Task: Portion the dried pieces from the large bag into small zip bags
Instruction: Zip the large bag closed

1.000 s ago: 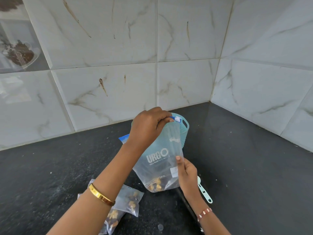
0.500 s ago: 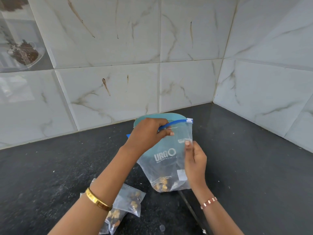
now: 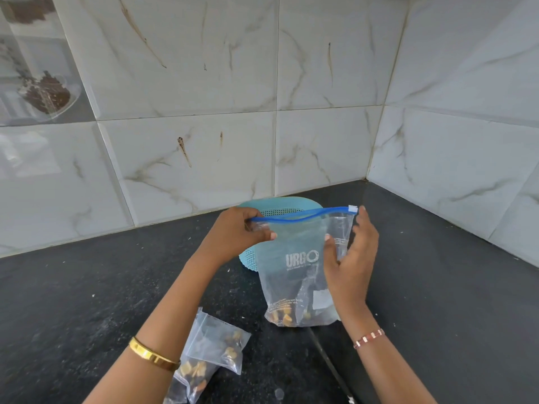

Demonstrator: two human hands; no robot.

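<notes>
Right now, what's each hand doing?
Left hand: pinches the large bag at its blue zip.
Right hand: open, fingers against the bag's side.

large bag (image 3: 294, 275): upright near the middle of the counter (image 3: 437, 301), dried pieces (image 3: 284, 316) in its bottom
basket (image 3: 256, 259): behind the large bag, towards the back wall
small zip bags (image 3: 214, 358): on the counter, left of and before the large bag, near the front edge
</notes>
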